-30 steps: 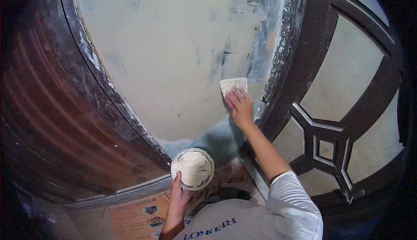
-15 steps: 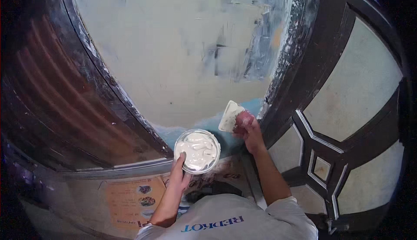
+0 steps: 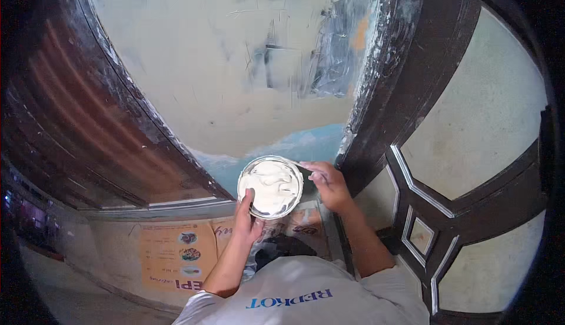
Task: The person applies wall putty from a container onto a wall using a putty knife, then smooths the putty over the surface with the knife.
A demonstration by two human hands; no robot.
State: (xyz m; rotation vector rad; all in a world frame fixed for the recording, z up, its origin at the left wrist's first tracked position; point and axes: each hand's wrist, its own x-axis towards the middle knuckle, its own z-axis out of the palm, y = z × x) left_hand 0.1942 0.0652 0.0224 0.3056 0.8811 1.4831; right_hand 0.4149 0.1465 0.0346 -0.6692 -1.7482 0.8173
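Note:
My left hand (image 3: 245, 222) grips a round, clear-rimmed tub (image 3: 300, 191) from its near left side, thumb over the edge. Thick white paste (image 3: 268, 186) with a smooth, folded surface fills it. At the tub's far right rim is my right hand (image 3: 329, 185), its fingers closed around a flat putty spreader. The spreader is turned nearly edge-on and mostly hidden, so its contact with the paste cannot be made out. Ahead stands a wall panel (image 3: 194, 78) coated in cream filler, with grey-blue patches (image 3: 332, 60) at upper right and bare light blue (image 3: 318, 139) along its bottom.
A dark wooden frame with flaking white edges (image 3: 368, 72) borders the panel on the right. Beyond it stands a dark door with pale panels (image 3: 477, 101). Brown ribbed woodwork (image 3: 100, 131) rises at left. Printed orange sheets (image 3: 159, 248) lie on the floor below.
My right hand has come down and left from near the wall to the tub's rim, turning the spreader from face-on to nearly edge-on. The view has shifted slightly; my left hand still holds the tub.

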